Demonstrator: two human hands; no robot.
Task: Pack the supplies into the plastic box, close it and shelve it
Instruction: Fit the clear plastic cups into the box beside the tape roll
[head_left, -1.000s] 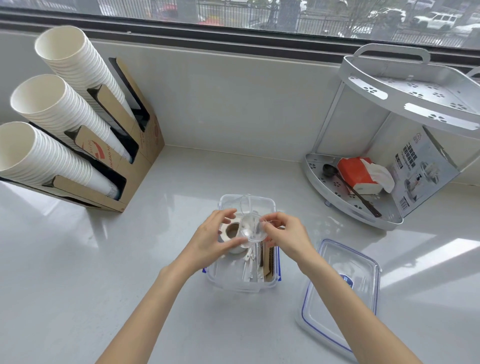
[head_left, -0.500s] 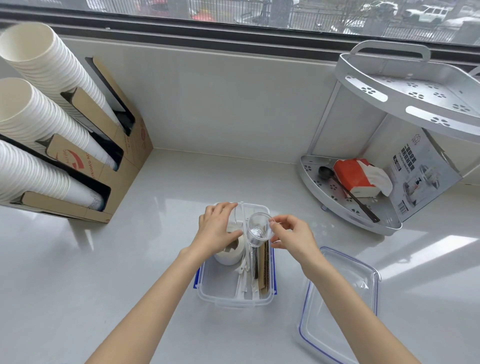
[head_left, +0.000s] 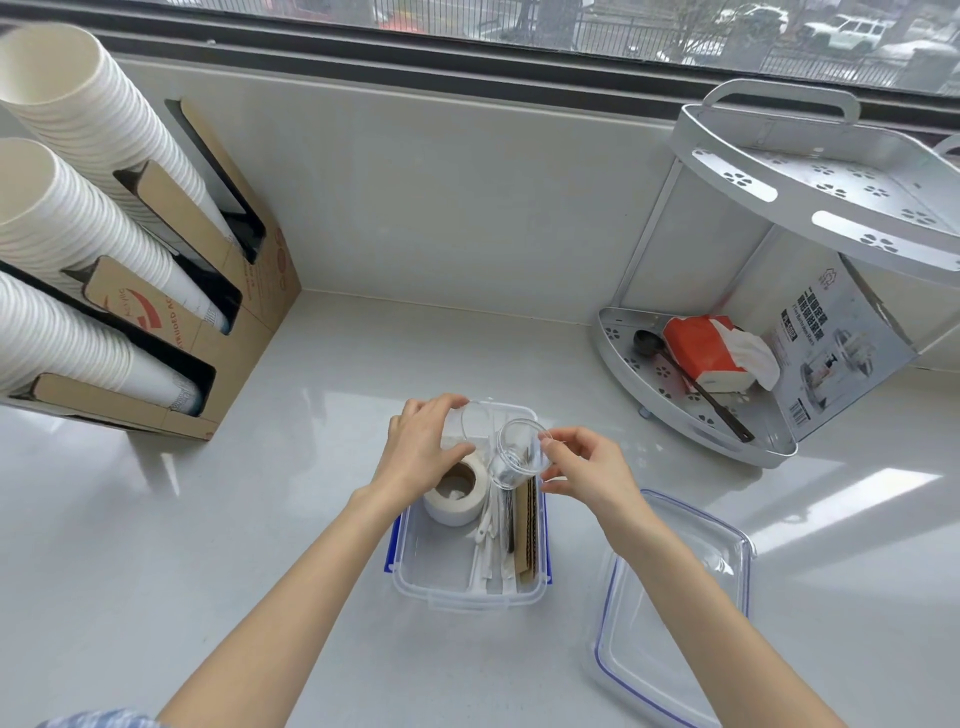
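A clear plastic box (head_left: 467, 597) with blue clips stands open on the white counter. Inside it are a roll of white tape (head_left: 457, 493), several white sticks (head_left: 488, 540) and brown corrugated card pieces (head_left: 527, 535). My right hand (head_left: 587, 467) pinches the rim of a clear plastic cup (head_left: 517, 457), tilted above the box's far right part. My left hand (head_left: 421, 452) grips a second clear cup (head_left: 472, 423) at the box's far left end, just above the tape roll. The box's clear lid (head_left: 675, 597), edged in blue, lies flat on the counter to the right.
A cardboard dispenser (head_left: 156, 322) with three stacks of white paper cups stands at the left. A grey two-tier corner rack (head_left: 701, 415) at the right holds a red tissue pack (head_left: 701, 353), a dark spoon (head_left: 647, 343) and a printed carton (head_left: 831, 364). A wall and window run behind.
My hands have drawn apart over the box. The right hand's clear cup has moved right and tilted, while the left hand has shifted to the cup at the box's far end.
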